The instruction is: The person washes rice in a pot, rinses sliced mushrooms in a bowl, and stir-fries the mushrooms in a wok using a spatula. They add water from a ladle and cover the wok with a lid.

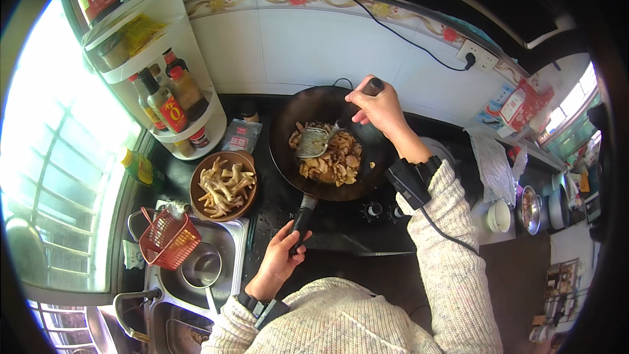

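A dark wok point(378, 137) stands on the black gas stove, with a heap of browned, sliced meat-like food point(339, 162) in its middle. My left hand point(282, 255) is wrapped around the wok's black handle point(304, 219), which points towards me. Over the far right of the wok, my right hand point(376, 105) grips the dark handle of a metal spatula point(312, 142). The spatula's blade rests on the left part of the food. To the wok's left, a brown bowl point(196, 179) holds a pile of pale chicken feet point(227, 187).
At left are a steel sink point(239, 255), a red plastic basket point(169, 241) and a steel ladle or small pan point(202, 265). A white corner shelf point(206, 59) bears several sauce bottles point(169, 108). Stove knobs point(373, 209) face me. Rightward lie a plastic bag point(491, 167) and a white bowl point(499, 216).
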Action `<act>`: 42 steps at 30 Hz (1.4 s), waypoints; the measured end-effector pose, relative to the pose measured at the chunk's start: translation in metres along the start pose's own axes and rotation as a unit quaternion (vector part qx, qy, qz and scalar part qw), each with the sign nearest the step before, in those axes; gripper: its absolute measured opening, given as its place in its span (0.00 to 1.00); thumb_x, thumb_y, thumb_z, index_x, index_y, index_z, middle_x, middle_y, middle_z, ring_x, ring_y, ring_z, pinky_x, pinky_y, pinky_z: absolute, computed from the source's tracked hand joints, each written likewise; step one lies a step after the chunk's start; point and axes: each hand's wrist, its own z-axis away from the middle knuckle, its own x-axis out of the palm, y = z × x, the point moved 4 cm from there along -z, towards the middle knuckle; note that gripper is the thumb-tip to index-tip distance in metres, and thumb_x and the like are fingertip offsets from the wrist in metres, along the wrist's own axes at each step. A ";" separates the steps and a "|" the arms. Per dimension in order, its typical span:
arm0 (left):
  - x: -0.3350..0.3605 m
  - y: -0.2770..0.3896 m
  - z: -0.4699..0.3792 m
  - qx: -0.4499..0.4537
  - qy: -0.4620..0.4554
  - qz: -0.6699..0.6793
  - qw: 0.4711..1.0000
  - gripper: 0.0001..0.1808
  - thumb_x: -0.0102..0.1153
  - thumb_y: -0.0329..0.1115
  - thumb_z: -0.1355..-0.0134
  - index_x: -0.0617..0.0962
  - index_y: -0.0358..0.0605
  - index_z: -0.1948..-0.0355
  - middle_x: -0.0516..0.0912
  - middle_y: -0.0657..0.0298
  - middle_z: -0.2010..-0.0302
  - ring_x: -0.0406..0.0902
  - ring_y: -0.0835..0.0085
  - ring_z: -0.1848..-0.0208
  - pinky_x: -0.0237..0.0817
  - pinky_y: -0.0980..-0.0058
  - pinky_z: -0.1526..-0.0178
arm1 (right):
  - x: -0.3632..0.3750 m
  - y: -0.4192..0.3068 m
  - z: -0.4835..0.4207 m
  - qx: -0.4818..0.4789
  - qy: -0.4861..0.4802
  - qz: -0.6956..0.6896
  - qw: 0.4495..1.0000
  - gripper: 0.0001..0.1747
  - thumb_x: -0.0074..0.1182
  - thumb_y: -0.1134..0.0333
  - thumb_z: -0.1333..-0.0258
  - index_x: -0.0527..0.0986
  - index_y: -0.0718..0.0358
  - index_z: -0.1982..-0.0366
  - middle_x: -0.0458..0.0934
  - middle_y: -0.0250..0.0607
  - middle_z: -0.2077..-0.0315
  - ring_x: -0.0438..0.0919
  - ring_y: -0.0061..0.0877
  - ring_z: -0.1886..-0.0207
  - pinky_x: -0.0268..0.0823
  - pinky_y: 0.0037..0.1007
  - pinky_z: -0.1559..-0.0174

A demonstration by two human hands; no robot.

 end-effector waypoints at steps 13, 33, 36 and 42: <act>0.003 0.002 0.003 0.007 0.012 0.010 1.000 0.29 0.48 0.30 0.34 0.57 0.47 0.33 0.76 0.52 0.51 0.67 0.79 0.73 0.59 0.85 0.75 | -0.033 0.031 0.007 -0.054 0.082 -0.026 0.995 0.08 0.55 0.66 0.46 0.69 0.61 0.73 0.81 0.38 0.72 0.76 0.20 0.86 0.64 0.19 0.84; -0.030 0.003 0.026 0.051 0.036 -0.026 0.998 0.23 0.45 0.44 0.31 0.66 0.49 0.38 0.75 0.69 0.49 0.72 0.80 0.53 0.64 0.74 0.49 | -0.069 -0.026 0.092 -0.060 0.090 -0.169 0.980 0.02 0.48 0.70 0.42 0.68 0.58 0.68 0.79 0.47 0.59 0.73 0.17 0.82 0.65 0.17 0.77; -0.036 0.005 0.061 0.075 -0.011 -0.099 0.992 0.24 0.44 0.43 0.31 0.64 0.46 0.37 0.72 0.64 0.43 0.71 0.79 0.48 0.62 0.76 0.45 | -0.021 -0.047 0.115 -0.099 -0.033 -0.237 0.966 0.04 0.48 0.68 0.40 0.67 0.60 0.66 0.78 0.51 0.61 0.75 0.20 0.81 0.69 0.19 0.79; -0.038 0.001 0.130 0.136 -0.075 -0.127 0.980 0.28 0.41 0.44 0.30 0.58 0.44 0.34 0.67 0.59 0.38 0.69 0.74 0.43 0.61 0.73 0.43 | 0.131 -0.034 0.194 -0.055 -0.278 -0.311 0.907 0.08 0.57 0.74 0.47 0.69 0.63 0.67 0.78 0.50 0.66 0.80 0.26 0.74 0.74 0.22 0.76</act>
